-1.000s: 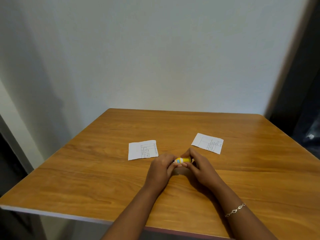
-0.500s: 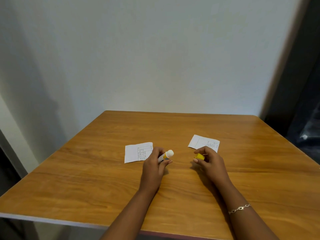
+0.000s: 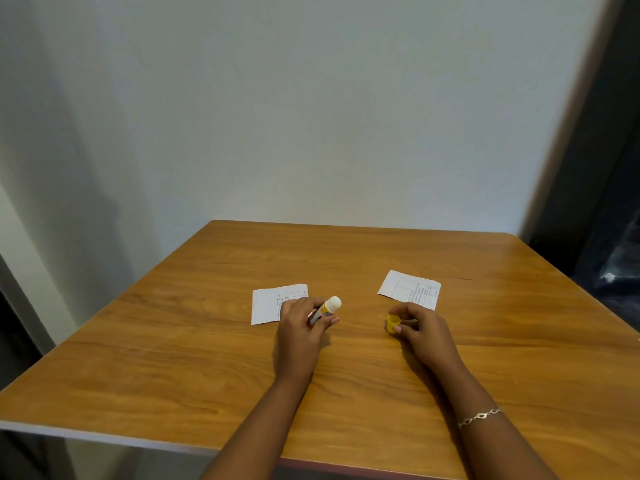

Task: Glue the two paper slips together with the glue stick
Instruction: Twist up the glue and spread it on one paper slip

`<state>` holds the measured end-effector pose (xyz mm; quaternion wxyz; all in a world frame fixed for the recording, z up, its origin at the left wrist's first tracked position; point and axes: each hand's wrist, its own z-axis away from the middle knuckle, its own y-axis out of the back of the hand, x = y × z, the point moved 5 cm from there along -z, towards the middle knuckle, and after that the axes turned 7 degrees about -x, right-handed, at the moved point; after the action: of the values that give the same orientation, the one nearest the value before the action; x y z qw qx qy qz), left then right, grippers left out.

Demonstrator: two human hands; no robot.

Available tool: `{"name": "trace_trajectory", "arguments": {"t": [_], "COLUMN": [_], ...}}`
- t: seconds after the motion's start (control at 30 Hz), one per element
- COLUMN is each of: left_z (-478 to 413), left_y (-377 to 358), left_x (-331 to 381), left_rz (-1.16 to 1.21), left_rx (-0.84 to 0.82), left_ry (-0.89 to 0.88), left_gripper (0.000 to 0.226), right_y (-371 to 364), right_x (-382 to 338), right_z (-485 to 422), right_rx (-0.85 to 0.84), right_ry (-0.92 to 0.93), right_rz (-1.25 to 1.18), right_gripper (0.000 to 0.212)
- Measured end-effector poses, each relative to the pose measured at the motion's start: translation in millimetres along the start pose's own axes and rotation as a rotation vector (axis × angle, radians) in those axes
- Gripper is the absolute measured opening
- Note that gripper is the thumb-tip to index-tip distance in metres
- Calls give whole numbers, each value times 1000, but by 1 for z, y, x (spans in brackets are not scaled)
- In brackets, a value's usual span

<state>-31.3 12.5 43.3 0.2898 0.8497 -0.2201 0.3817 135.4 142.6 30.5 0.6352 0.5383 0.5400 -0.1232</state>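
1. Gripping the uncapped glue stick, left hand overlapped the left paper slip.
2. Right hand pinched the yellow cap beside the right paper slip.
3. Wooden table met a white wall.

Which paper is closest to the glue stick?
The left white paper slip, right beside the left hand holding the uncapped yellow-and-white glue stick. The other white slip lies by the right hand pinching the yellow cap.

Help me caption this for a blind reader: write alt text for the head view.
A person's left hand holds an uncapped glue stick while the right hand pinches its yellow cap at a wooden table. The left paper slip and right paper slip lie flat and apart on it.
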Motion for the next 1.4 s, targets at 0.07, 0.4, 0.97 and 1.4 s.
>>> {"name": "trace_trajectory", "arguments": {"t": [0.07, 0.4, 0.97, 1.4], "left_z": [0, -1, -1, -3], "left_y": [2, 3, -3, 5], "left_x": [1, 0, -13, -8], "left_rz": [24, 146, 449, 548], "left_rx": [16, 29, -58, -93], "left_ry": [11, 18, 212, 243], "left_gripper": [24, 31, 25, 20], "right_y": [0, 4, -87, -84], "right_x": [1, -25, -54, -52], "right_z": [0, 12, 2, 2], "right_rx": [10, 246, -111, -210], "right_ry": [-6, 253, 210, 194], "right_rz": [11, 180, 55, -95], "right_gripper": [24, 38, 18, 28]}}
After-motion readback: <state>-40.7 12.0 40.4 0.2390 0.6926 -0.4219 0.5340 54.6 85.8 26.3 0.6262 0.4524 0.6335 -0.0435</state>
